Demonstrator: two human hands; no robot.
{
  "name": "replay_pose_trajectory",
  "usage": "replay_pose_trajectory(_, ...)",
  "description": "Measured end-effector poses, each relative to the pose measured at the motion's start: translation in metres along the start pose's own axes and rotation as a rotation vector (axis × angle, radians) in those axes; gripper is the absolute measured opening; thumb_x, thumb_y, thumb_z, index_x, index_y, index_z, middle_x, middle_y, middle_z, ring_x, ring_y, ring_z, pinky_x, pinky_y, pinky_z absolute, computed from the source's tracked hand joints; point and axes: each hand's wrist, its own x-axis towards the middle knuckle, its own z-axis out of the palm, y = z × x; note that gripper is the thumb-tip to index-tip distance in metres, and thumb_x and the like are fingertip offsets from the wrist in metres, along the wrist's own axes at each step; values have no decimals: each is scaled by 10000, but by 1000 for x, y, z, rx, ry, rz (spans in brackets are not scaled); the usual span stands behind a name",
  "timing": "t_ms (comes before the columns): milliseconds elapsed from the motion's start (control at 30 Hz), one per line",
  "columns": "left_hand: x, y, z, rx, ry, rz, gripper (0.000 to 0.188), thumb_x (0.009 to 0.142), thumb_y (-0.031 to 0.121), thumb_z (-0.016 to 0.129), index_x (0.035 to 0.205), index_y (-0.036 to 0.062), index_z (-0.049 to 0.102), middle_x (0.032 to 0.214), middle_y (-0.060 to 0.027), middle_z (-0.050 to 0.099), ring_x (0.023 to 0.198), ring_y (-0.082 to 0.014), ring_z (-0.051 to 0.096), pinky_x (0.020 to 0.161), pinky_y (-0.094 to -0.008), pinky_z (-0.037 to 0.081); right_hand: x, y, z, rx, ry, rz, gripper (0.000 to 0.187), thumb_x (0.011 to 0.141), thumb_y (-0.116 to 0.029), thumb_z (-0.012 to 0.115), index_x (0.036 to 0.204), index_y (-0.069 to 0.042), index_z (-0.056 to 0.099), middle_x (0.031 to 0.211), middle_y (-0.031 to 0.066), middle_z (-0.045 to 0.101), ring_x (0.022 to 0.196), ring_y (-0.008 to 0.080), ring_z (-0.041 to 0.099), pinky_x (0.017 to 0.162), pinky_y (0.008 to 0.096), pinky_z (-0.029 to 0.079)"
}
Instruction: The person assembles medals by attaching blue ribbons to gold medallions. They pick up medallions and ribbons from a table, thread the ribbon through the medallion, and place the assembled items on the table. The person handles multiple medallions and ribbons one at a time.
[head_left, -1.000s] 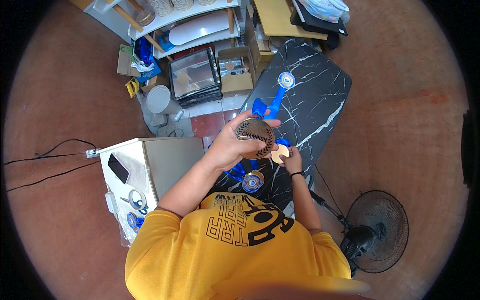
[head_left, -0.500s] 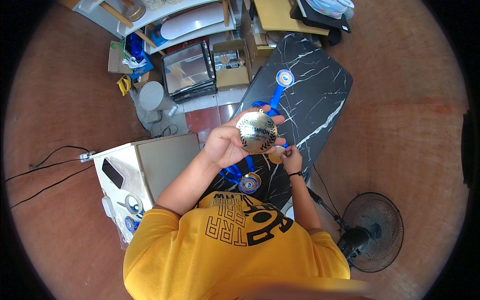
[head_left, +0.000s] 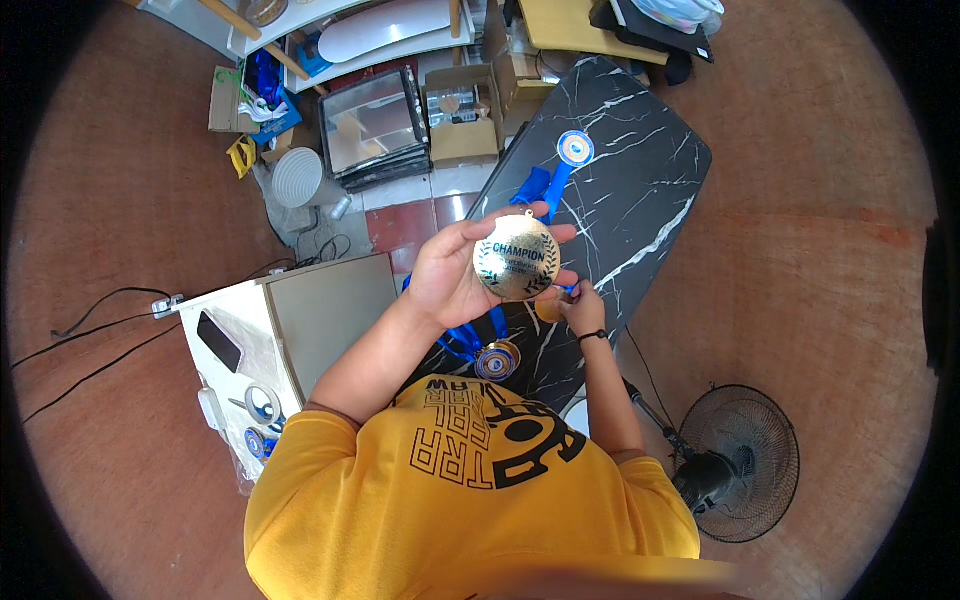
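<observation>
Above black counter [head_left: 640, 180], left hand [head_left: 448, 268] holds gold medal [head_left: 517, 260] between thumb and spread fingers; right hand [head_left: 584, 310] at second medal [head_left: 546, 309], pinch unclear. Loose thumb could drop gold medal.

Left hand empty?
No, the left hand holds a round gold medal over the black marbled table.

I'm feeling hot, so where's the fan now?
In the head view, the fan is at lower right, just right of the person's yellow right sleeve.
</observation>
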Motion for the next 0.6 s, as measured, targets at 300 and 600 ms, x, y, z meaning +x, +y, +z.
replay_pose_trajectory(300,-5,-1,-4,109,-88,38,797,693,-63,490,1388,294,333,1502,-297,158,1225,-638,323,976,-613,413,-1,-10,-8,31,-54,61,390,593,-145,805,789,-47,482,732,170,616,747,378,618,657,423,489)
replay_pose_trajectory(600,-12,-5,1,255,-28,62,835,777,-66,568,1448,257,191,1459,-221,285,1258,-581,336,930,-658,426,-1,-9,-8,36,-60,74,387,594,-152,812,789,-44,496,732,170,616,744,368,621,658,418,489)
